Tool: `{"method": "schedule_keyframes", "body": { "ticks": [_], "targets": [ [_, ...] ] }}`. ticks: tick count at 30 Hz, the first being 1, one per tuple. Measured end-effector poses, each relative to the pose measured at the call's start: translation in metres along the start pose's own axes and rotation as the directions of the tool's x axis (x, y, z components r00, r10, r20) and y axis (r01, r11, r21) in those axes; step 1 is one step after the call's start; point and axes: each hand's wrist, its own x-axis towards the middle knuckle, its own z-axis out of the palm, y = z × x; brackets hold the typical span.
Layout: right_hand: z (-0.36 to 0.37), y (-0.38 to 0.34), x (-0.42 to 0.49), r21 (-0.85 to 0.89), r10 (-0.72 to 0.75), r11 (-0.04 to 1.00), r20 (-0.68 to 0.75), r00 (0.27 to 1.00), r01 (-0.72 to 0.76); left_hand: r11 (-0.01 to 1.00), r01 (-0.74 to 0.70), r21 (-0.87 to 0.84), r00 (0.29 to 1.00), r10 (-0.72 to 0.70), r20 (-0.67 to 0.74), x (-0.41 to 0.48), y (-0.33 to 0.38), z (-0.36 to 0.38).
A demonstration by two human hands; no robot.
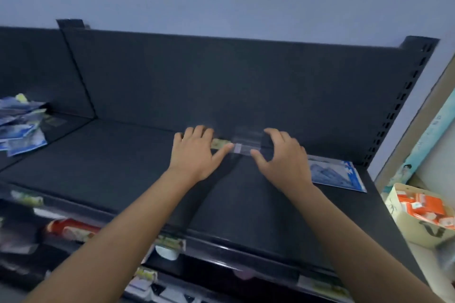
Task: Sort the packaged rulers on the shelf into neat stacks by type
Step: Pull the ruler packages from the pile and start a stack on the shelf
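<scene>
2 bare hands reach to the back of a dark shelf (123, 167), at the centre of the frame. The left hand (197, 152) lies flat, fingers spread and straight, its thumb touching a clear packaged ruler (242, 147). The right hand (283, 155) arches over the pack's right end, thumb at the near edge; blur hides whether it pinches the pack or only touches it.

The ruler lies between the 2 hands, its long axis running left to right along the foot of the shelf's back wall. Each hand covers 1 end, and neither is clearly nearer.

Further out, a flat blue packet (337, 174) lies at the right of the frame, near the right wrist. A loose heap of blue packets (19, 125) sits well apart at the left edge. The next move probably slides the ruler sideways toward 1 of these.
</scene>
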Motion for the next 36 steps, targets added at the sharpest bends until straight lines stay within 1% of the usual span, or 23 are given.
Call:
{"method": "schedule_keyframes", "body": {
  "ticks": [5, 9, 14, 17, 21, 23, 28, 31, 36],
  "targets": [
    [0.034, -0.123, -0.003, 0.058, -0.106, 0.993, 0.051, 0.993, 0.103, 0.987, 0.135, 0.084, 0.991, -0.134, -0.017, -0.047, -0.123, -0.037],
    [0.065, -0.221, -0.007, 0.088, -0.167, 0.983, 0.1, 0.981, 0.159, 0.966, 0.198, 0.167, 0.98, -0.2, -0.011, -0.082, -0.216, -0.064],
    [0.102, -0.323, -0.011, 0.137, -0.272, 0.958, 0.164, 0.948, 0.251, 0.928, 0.324, 0.187, 0.942, -0.333, 0.023, -0.119, -0.314, -0.09],
    [0.127, -0.376, -0.006, 0.158, -0.32, 0.944, 0.21, 0.924, 0.291, 0.889, 0.384, 0.249, 0.912, -0.408, 0.049, -0.136, -0.37, -0.094],
    [0.167, -0.427, 0.007, 0.178, -0.359, 0.93, 0.268, 0.894, 0.321, 0.843, 0.473, 0.255, 0.861, -0.504, 0.069, -0.15, -0.435, -0.09],
    [0.192, -0.449, 0.013, 0.202, -0.357, 0.93, 0.299, 0.885, 0.307, 0.825, 0.508, 0.247, 0.836, -0.541, 0.09, -0.153, -0.468, -0.083],
    [0.258, -0.506, 0.045, 0.23, -0.369, 0.926, 0.383, 0.847, 0.3, 0.784, 0.542, 0.302, 0.794, -0.595, 0.119, -0.135, -0.553, -0.064],
    [0.286, -0.541, 0.074, 0.251, -0.355, 0.928, 0.377, 0.855, 0.275, 0.783, 0.545, 0.3, 0.785, -0.602, 0.145, -0.11, -0.602, -0.054],
    [0.332, -0.592, 0.113, 0.258, -0.372, 0.923, 0.403, 0.836, 0.287, 0.826, 0.504, 0.253, 0.794, -0.558, 0.24, -0.068, -0.666, -0.028]
  ]
}}
